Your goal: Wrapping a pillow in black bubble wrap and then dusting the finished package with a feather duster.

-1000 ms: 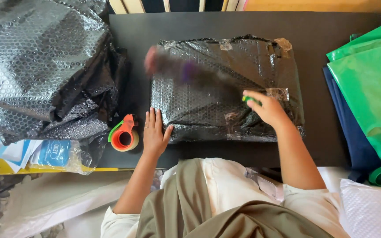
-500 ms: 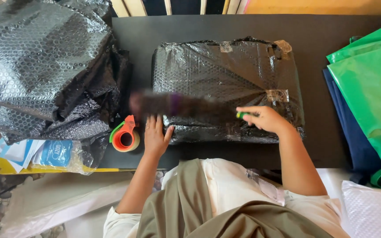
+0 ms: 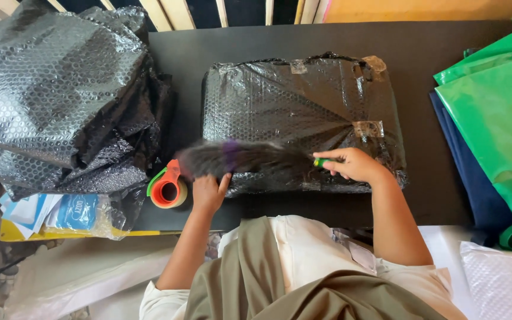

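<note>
A parcel wrapped in black bubble wrap (image 3: 300,101), with clear tape patches, lies on the black table (image 3: 434,178). My right hand (image 3: 355,164) grips the green handle of a dark feathery duster (image 3: 238,159), which lies blurred across the parcel's near edge, its tip pointing left. My left hand (image 3: 208,192) rests with fingers apart at the parcel's near left corner, under the duster's brush. An orange and green tape dispenser (image 3: 168,185) sits just left of that hand.
A big heap of black bubble wrap (image 3: 54,95) fills the left side. Plastic-wrapped papers (image 3: 60,210) lie under its near edge. Green bags (image 3: 499,112) over a dark blue one are stacked at right. White padded wrap (image 3: 499,278) sits at bottom right.
The duster has swept from the parcel's upper left down toward its near edge. My right hand moved slightly nearer. My left hand stayed at the corner, its fingers now under the brush.
</note>
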